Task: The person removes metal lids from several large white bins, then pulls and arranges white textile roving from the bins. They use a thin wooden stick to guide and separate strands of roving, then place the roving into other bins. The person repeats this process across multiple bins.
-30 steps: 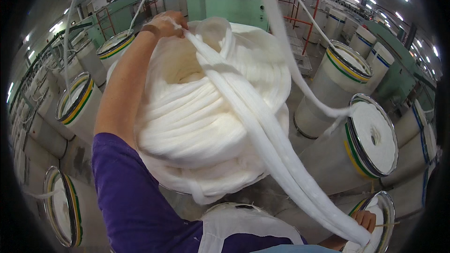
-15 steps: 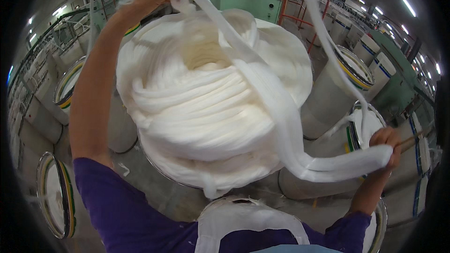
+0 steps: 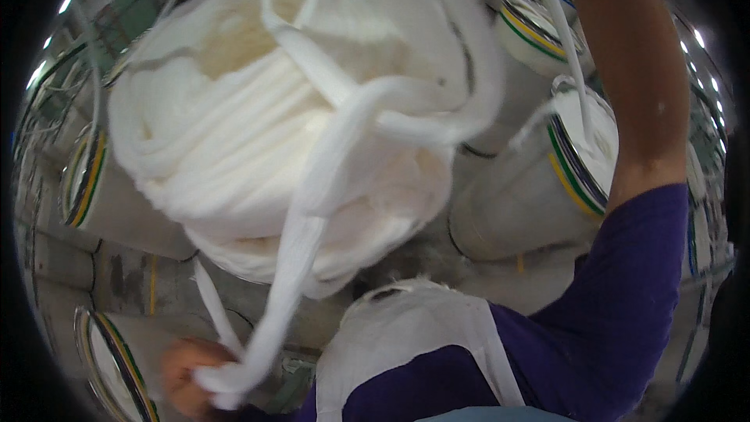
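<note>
A large, soft coil of white fibre sliver, heaped in thick rounded loops, is seen filling the upper middle, above pale cylindrical cans with striped rims. A flat, fluffy sliver strand is drawn down from the coil to the lower left, where its bunched end is gripped in the closed left hand. The right arm, sleeved in purple at the shoulder, is raised past the top edge; the right hand is out of sight. A white apron bib is worn at the chest.
</note>
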Demonstrator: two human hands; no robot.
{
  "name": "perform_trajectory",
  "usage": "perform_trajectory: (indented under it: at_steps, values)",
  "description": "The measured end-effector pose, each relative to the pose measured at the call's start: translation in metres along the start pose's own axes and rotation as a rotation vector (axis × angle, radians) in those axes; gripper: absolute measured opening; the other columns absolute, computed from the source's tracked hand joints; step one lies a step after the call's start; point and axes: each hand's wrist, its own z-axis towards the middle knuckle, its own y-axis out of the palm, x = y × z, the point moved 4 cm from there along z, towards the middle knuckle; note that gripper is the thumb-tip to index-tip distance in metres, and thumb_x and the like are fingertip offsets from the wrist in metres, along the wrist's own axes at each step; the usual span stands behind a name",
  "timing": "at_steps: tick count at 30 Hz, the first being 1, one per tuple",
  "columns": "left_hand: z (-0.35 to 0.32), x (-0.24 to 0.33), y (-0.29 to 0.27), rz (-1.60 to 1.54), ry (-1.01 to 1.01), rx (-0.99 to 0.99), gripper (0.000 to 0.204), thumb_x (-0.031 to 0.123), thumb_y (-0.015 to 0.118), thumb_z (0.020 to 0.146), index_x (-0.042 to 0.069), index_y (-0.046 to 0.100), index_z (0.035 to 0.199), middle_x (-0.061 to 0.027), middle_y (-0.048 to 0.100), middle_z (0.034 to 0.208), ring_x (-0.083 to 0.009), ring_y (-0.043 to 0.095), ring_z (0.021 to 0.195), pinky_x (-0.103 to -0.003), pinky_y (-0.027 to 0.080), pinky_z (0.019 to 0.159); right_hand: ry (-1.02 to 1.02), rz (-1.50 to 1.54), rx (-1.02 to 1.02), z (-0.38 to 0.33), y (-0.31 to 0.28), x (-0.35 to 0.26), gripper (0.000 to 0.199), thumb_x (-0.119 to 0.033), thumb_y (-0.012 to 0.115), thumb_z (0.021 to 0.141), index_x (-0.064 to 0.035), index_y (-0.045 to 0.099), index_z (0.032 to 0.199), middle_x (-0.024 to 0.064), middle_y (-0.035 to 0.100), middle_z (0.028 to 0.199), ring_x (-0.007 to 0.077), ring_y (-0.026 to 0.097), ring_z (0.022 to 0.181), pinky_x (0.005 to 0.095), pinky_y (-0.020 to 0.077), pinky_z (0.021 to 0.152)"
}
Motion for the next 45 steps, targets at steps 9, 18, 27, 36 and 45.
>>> perform_trajectory:
  at_steps: [9,18,27,36,45]
  values:
    - [0.003,-0.17,0.118,-0.009,-0.489,-0.089,0.021,0.009,0.059,0.09,0.001,0.057,0.108,-0.0044,0.062,0.094,-0.0126,0.058,0.09,-0.027,0.045,0.076,0.465,0.095,-0.143,-0.204,0.056,0.036,0.037,-0.041,0.058,0.092,-0.0066,0.069,0.095,0.0038,0.063,0.07,0.0109,0.053,0.059,0.0284,0.045,0.059]
    - [0.007,-0.279,0.163,-0.084,-0.501,0.041,0.052,0.017,0.066,0.087,-0.004,0.047,0.13,-0.0159,0.052,0.132,-0.0238,0.049,0.12,-0.036,0.032,0.106,0.986,-0.604,-0.02,-0.545,0.118,0.173,0.034,-0.032,0.049,0.096,-0.003,0.065,0.105,0.0157,0.065,0.098,0.034,0.058,0.097,0.0459,0.0456,0.085]
    - [-0.005,-0.3,0.16,-0.116,-0.539,0.128,0.046,0.01,0.064,0.087,-0.003,0.049,0.129,-0.0154,0.051,0.132,-0.0244,0.047,0.122,-0.036,0.031,0.107,0.998,-1.087,0.549,-0.625,0.078,0.187,0.02,-0.024,0.054,0.091,-0.0087,0.067,0.094,0.01,0.065,0.094,0.0336,0.056,0.09,0.046,0.0435,0.079]
    - [0.051,-0.315,0.18,0.006,-0.368,-0.233,0.022,0.005,0.052,0.093,0.0,0.055,0.114,-0.0109,0.057,0.123,-0.0192,0.053,0.11,-0.031,0.039,0.098,1.305,-1.158,0.54,-0.667,0.066,0.183,0.039,-0.034,0.049,0.096,-0.0037,0.07,0.083,0.0146,0.064,0.074,0.0325,0.056,0.075,0.0454,0.0388,0.073]
    - [0.083,-0.329,0.196,-0.088,-0.381,-0.341,0.022,0.012,0.049,0.099,0.0,0.058,0.115,-0.0088,0.06,0.123,-0.0195,0.052,0.118,-0.031,0.036,0.104,1.173,-1.09,0.356,-0.645,0.094,0.103,0.024,-0.029,0.053,0.095,-0.0082,0.065,0.094,0.009,0.061,0.084,0.0289,0.053,0.083,0.0426,0.0374,0.081]
